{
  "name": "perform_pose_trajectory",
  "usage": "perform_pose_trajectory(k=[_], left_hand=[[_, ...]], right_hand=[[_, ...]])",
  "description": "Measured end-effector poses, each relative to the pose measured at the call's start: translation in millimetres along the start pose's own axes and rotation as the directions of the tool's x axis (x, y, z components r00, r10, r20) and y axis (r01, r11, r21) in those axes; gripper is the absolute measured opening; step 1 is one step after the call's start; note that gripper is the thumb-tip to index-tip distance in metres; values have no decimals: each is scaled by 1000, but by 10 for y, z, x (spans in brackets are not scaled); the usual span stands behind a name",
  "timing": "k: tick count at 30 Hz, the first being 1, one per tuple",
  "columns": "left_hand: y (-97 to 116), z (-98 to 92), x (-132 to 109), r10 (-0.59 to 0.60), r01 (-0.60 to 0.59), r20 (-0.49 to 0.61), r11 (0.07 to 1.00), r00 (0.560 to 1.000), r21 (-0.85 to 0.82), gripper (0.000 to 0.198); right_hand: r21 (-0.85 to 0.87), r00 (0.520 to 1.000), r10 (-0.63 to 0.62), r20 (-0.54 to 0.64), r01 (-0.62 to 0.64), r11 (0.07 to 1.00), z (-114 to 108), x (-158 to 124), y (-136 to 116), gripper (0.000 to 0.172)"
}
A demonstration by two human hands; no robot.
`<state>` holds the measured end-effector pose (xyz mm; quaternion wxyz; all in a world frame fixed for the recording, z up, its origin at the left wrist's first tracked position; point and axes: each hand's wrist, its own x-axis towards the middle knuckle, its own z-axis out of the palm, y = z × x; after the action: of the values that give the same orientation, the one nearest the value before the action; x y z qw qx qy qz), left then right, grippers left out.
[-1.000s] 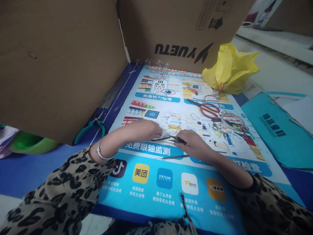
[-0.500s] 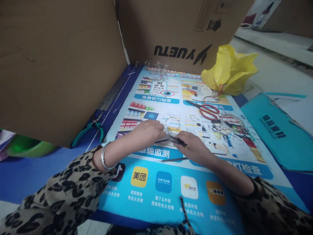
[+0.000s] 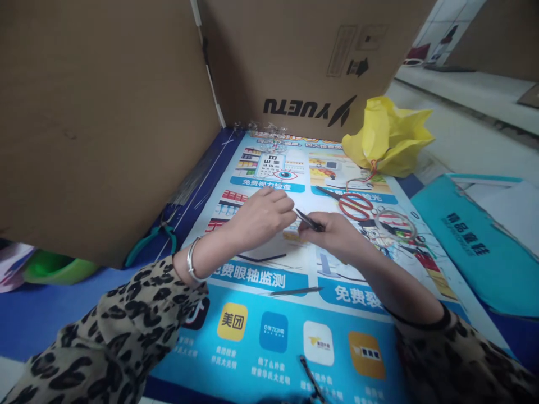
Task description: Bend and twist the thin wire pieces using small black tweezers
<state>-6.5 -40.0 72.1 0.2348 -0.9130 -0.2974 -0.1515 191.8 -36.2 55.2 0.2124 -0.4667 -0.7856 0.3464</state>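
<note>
Both hands meet over the middle of a printed vision-care poster point(image 3: 261, 336) that lies flat on a blue surface. The right hand point(image 3: 332, 235) is closed around a thin dark tool point(image 3: 309, 220), gripped between thumb and fingers, with its point angled up and left towards the other hand. The left hand point(image 3: 263, 216) has its fingers drawn together in a pinch just at the tool's tip; whatever sits between the fingertips is too small to make out. A silver bangle point(image 3: 191, 266) circles the left wrist, and both arms wear leopard-print sleeves. A second slender tool point(image 3: 295, 291) lies loose on the poster, nearer the person than the hands and apart from them. Red-handled scissors point(image 3: 356, 203) lie just beyond the right hand, with a coil of fine wire point(image 3: 393, 221) beside them on the right. A crumpled yellow plastic bag point(image 3: 389, 134) rests at the poster's far right corner against a cardboard box marked YUETU point(image 3: 303, 56), whose lettering reads upside down. A second cardboard panel point(image 3: 96, 112) stands along the left; at its foot lie green-handled pliers point(image 3: 154, 238) and a bundle of straight thin wires point(image 3: 197, 168). A teal bag point(image 3: 475, 241) lies to the right, off the poster.
</note>
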Motion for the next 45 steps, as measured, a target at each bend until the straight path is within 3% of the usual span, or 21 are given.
perform_pose_trajectory(k=[4,7,13,22,33,45], left_hand=[[-154,41,218,-37,45,-122,997,992,58,18],[-223,111,307,-38,50,-147,996,988,80,19],[-310,282,360,-7,10,-36,997,999,79,14],[-266,553,231,-44,43,60,999,997,14,3],[-128,601,240,14,-12,58,999,998,-41,8],[-37,566,276,-121,134,163,988,979,-72,2]], right_hand=[[106,998,-14,-67,21,994,-161,181,-5,8],[91,998,20,-65,-14,996,-251,298,35,8],[-35,992,102,75,-99,994,-338,480,89,12],[41,995,51,89,-55,998,-229,573,305,13],[46,998,55,39,-56,997,-144,526,388,6],[62,995,100,-18,-99,993,-94,538,419,5]])
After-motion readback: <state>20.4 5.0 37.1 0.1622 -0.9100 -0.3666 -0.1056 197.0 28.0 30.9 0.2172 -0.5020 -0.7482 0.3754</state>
